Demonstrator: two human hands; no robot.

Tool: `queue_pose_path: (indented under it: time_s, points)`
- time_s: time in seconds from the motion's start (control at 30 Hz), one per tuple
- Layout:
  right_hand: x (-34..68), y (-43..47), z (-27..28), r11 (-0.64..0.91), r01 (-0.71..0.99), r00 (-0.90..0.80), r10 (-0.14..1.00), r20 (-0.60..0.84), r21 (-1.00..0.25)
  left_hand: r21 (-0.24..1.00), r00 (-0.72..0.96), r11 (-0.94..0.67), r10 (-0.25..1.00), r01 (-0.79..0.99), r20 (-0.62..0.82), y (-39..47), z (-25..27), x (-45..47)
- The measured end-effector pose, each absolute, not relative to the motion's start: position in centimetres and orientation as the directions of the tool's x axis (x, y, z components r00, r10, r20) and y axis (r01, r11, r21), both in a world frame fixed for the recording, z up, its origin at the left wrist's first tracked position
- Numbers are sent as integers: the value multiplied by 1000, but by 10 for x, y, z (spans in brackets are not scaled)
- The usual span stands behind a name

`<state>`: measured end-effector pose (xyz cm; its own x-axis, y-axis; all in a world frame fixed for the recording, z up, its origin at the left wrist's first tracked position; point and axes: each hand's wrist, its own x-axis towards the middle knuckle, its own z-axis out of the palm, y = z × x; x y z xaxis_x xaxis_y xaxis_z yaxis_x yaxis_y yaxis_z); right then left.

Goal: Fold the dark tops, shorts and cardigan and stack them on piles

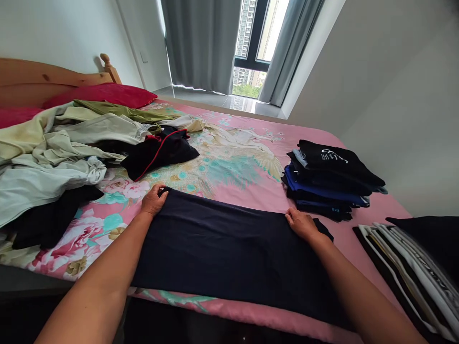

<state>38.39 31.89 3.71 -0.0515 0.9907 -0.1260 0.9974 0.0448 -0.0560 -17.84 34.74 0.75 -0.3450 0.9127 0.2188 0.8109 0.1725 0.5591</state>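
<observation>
A dark navy garment (218,248) lies flat, folded into a long shape, along the near edge of the bed. My left hand (155,200) pinches its far left corner between thumb and fingers. At the far edge toward the right, my right hand (299,222) grips the cloth, fingers closed over the edge. A small dark piece of fabric pokes out beyond my right wrist. The garment's right end is partly hidden under my right forearm.
Loose clothes (64,143) are heaped on the left of the bed, with a black garment with red piping (161,153) at their edge. A folded dark stack (326,177) stands right, another folded stack (409,277) nearer. Behind are red pillows (107,94) and a wooden headboard (43,79).
</observation>
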Motion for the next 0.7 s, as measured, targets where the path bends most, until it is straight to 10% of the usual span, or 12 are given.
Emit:
queue_pose_path:
  time_s: [0.2, 0.4, 0.7]
  points:
    - [363, 302, 33, -27, 999, 30, 996, 80, -41, 475, -317, 204, 933, 856, 170, 346, 13, -174]
    - [299, 248, 29, 213, 965, -188, 968, 164, -154, 407, -282, 236, 958, 882, 55, 354, 53, -165]
    - [289, 224, 2, 189, 973, -167, 973, 158, -133, 336, 29, -117, 966, 934, 256, 262, 62, -139]
